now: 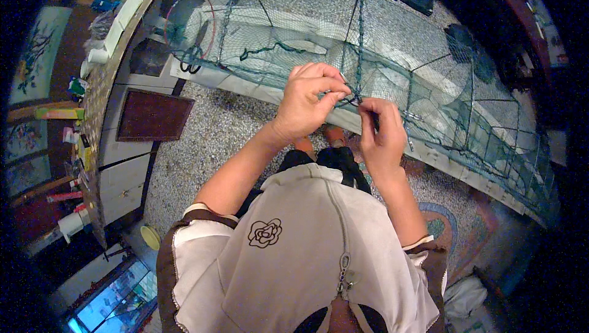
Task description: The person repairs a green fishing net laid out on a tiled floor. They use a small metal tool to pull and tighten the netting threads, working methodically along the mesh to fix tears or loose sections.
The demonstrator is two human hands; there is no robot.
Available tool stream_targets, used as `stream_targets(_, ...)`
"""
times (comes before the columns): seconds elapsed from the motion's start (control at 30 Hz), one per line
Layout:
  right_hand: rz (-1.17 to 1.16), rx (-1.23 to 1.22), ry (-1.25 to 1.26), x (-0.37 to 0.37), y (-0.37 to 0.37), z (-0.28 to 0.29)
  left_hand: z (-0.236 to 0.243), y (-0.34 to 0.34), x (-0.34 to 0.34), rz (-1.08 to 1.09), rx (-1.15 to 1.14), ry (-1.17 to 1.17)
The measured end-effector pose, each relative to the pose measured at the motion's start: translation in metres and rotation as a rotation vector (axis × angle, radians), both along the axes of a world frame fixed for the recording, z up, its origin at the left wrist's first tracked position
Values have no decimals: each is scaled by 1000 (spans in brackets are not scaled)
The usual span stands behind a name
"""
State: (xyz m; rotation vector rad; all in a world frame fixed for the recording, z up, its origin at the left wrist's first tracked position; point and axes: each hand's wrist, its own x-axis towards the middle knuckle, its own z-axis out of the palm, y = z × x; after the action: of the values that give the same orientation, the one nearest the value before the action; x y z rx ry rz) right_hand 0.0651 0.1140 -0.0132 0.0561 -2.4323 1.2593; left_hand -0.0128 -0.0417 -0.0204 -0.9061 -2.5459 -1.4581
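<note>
Two hands on one corded joint [358, 98] at the near side of the green net [359, 44]. Left hand [310, 100]: thumb and index pinched together on it. Right hand [383, 133]: same, just beside. Net stretches along the white bench [228, 90]; scissors [191, 60] near its left end. Elbow room: speckled floor [178, 170] between bench, me and left-side cabinets [126, 192].

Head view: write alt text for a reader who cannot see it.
A person's left hand and right hand pinch dark cord at the near side of a long green net, seen from above. The net stretches along a pale surface above a speckled floor, with black-handled scissors near its left end.
</note>
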Motion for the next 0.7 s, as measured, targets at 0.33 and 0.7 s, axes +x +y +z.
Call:
stream_targets(0.33,-89,-85,-150,23,13,-26,2,-2,0,-34,18,16)
stream_targets(0.7,-28,251,4,-35,2,37,-3,-2,5,-25,109,63)
